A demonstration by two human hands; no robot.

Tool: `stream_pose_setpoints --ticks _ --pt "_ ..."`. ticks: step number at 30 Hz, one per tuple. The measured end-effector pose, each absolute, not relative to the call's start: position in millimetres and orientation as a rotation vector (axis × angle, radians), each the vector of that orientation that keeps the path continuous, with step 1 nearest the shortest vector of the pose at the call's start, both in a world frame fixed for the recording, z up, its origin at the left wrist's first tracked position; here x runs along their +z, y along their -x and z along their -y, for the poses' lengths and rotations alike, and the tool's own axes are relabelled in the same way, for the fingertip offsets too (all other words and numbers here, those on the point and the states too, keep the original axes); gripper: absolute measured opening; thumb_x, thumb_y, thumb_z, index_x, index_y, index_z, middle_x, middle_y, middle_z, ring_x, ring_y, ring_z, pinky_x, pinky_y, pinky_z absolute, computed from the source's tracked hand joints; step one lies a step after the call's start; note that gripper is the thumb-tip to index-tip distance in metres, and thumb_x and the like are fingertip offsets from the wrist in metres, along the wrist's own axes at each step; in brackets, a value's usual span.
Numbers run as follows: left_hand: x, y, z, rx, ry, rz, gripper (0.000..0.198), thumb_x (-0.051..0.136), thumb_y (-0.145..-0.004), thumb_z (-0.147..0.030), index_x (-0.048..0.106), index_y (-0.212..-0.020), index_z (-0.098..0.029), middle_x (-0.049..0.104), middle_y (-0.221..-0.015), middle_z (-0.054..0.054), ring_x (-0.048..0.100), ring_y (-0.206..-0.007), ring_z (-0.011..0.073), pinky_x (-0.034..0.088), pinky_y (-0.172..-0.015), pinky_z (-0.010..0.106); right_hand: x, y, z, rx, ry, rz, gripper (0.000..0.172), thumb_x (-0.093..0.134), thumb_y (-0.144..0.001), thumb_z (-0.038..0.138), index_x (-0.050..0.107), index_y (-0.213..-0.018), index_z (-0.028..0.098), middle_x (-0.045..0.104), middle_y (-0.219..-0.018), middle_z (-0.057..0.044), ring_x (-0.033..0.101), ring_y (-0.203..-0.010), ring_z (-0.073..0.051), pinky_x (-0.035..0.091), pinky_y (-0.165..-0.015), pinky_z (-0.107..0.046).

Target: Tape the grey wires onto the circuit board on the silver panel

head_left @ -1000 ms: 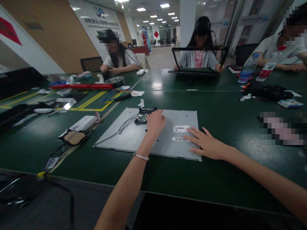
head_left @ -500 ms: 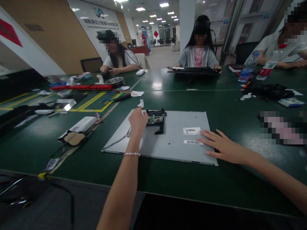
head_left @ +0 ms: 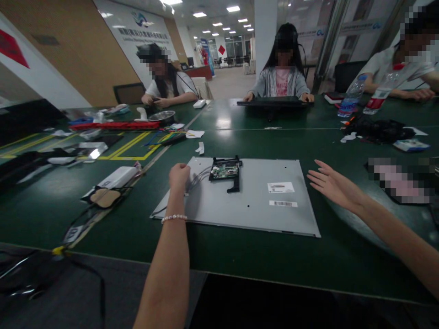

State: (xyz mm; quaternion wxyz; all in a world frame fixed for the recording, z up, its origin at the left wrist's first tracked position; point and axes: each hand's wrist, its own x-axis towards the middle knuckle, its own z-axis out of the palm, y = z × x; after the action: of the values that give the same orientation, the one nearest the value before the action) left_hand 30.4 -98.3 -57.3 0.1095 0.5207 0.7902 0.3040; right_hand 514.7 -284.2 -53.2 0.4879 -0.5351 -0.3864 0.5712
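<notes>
Here's the panel [head_left: 222,208] flat on the bench [head_left: 240,256], your left hand [head_left: 179,176] curled at its left edge, perhaps steadying the cables [head_left: 199,177], grip hidden, your right hand [head_left: 334,183] spread, well apart, beyond its right edge.

- i see a pale grey panel [head_left: 260,178]
- the circuit board [head_left: 224,172] looks green to me, its bracket [head_left: 233,186] black
- i make out grey cables [head_left: 200,175]
- white label [head_left: 283,204], barred in black
- the surface [head_left: 222,251] shows me dark green with yellow lines [head_left: 133,158]
- pearly white bracelet [head_left: 174,218]
- long red strip [head_left: 120,124]
</notes>
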Motion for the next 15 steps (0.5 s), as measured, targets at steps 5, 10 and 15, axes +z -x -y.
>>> stream_pose_setpoints --ticks 5,10,15 --pt "-56 -38 98 0.957 -1.51 -2.292 0.041 0.053 -0.068 -0.021 0.068 -0.105 -0.013 0.07 -0.104 0.009 0.063 -0.094 0.0219 0.049 -0.078 0.027 -50 -509 280 1.408 1.252 0.951 0.093 0.046 -0.084 0.058 -0.008 -0.155 0.033 0.035 -0.155 -0.01 0.032 -0.142 -0.023 0.03 -0.114 -0.048" --pt "-46 -52 105 1.042 -1.374 -2.163 0.045 0.054 -0.066 -0.024 0.068 -0.107 -0.011 0.07 -0.097 0.009 0.062 -0.084 0.0204 0.045 -0.064 0.024 -52 -519 282 1.367 1.194 0.88 0.088 0.044 -0.085 0.056 -0.003 -0.155 0.033 0.042 -0.15 -0.01 0.037 -0.14 -0.021 0.027 -0.115 -0.047" --pt "-39 -66 111 1.009 -1.332 -2.078 0.043 0.054 -0.064 -0.025 0.069 -0.102 -0.013 0.07 -0.089 0.008 0.062 -0.077 0.0187 0.043 -0.057 0.023 -53 -539 283 1.335 1.171 0.779 0.085 0.044 -0.083 0.055 0.005 -0.155 0.033 0.054 -0.14 -0.009 0.045 -0.134 -0.022 0.028 -0.115 -0.047"
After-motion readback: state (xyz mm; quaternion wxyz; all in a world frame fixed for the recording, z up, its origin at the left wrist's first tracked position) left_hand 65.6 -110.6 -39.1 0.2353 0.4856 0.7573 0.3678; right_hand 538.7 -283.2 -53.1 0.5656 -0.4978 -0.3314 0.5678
